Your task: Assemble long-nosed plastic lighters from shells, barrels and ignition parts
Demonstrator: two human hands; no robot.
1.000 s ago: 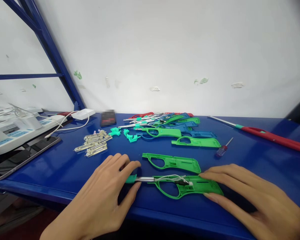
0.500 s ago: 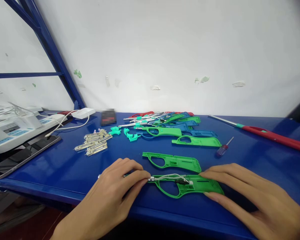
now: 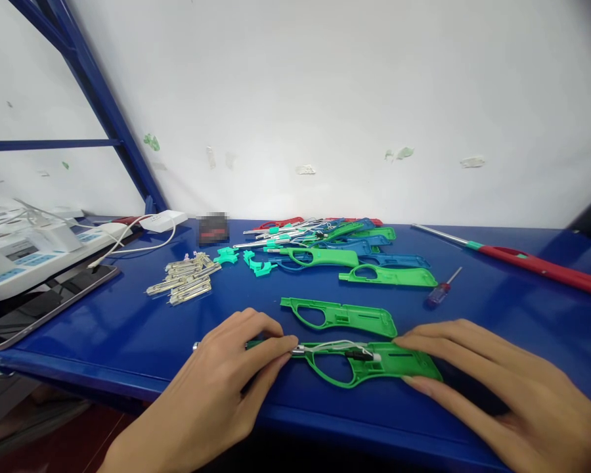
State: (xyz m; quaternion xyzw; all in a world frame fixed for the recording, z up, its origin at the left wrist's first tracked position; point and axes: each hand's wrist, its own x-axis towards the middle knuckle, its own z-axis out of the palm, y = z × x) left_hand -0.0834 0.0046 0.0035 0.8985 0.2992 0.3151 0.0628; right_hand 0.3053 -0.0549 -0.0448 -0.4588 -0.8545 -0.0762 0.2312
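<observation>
A green handle shell lies open side up near the table's front edge. White wires and a black part with a white end rest in it. My left hand pinches the metal tube at the shell's left end; the tube's tip shows beyond the knuckles. My right hand grips the shell's right end between thumb and fingers. Just behind lies a second green shell, touched by neither hand.
Behind are a bright green shell, a screwdriver, a pile of handle parts, teal pieces and clear tanks. A red lighter lies right; a phone and power strips lie left.
The black part with the white end sits very slightly further right in the shell. Both hands keep nearly the same place and hold.
</observation>
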